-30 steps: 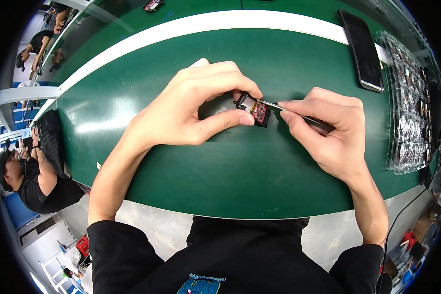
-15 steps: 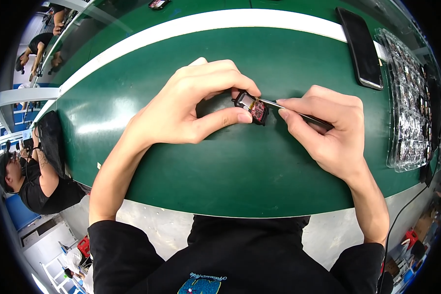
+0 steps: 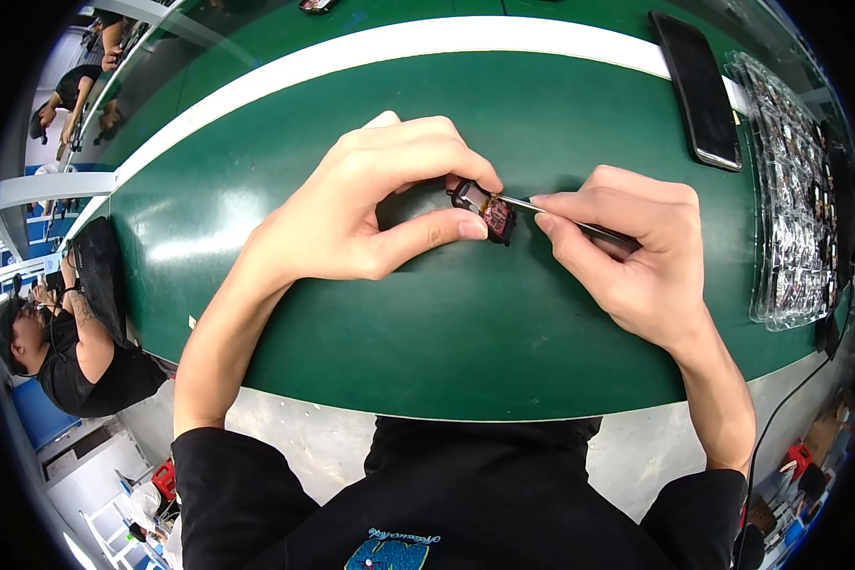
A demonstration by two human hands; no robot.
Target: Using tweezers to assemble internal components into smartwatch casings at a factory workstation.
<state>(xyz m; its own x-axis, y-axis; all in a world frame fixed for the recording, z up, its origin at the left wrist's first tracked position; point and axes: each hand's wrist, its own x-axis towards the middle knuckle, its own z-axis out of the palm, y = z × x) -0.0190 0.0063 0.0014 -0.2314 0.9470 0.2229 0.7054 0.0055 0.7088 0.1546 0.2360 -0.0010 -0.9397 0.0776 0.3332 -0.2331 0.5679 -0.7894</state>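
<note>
Between the thumb and fingers of my left hand (image 3: 389, 195) is a small black electronic device (image 3: 485, 210), its casing open. Inside it show a grey rectangular part, a yellowish strip and a reddish circuit board. My right hand (image 3: 632, 242) pinches a pair of slim metal tweezers (image 3: 579, 226) like a pen. Their tip reaches the device's upper right edge, close to my left index fingertip; whether it grips anything there is too small to tell. Both hands are just above the green table (image 3: 389, 351).
A black phone (image 3: 698, 95) lies at the far right. Beside it are stacked clear plastic trays (image 3: 793, 199) holding many small parts. A white strip (image 3: 399, 40) crosses the table's far side. At the left, a person (image 3: 85, 332) in black sits next to a dark mesh chair back (image 3: 102, 275).
The device and the tweezers' tip have shifted very slightly left, and my right hand has moved a little left with them. My left hand's hold is the same.
</note>
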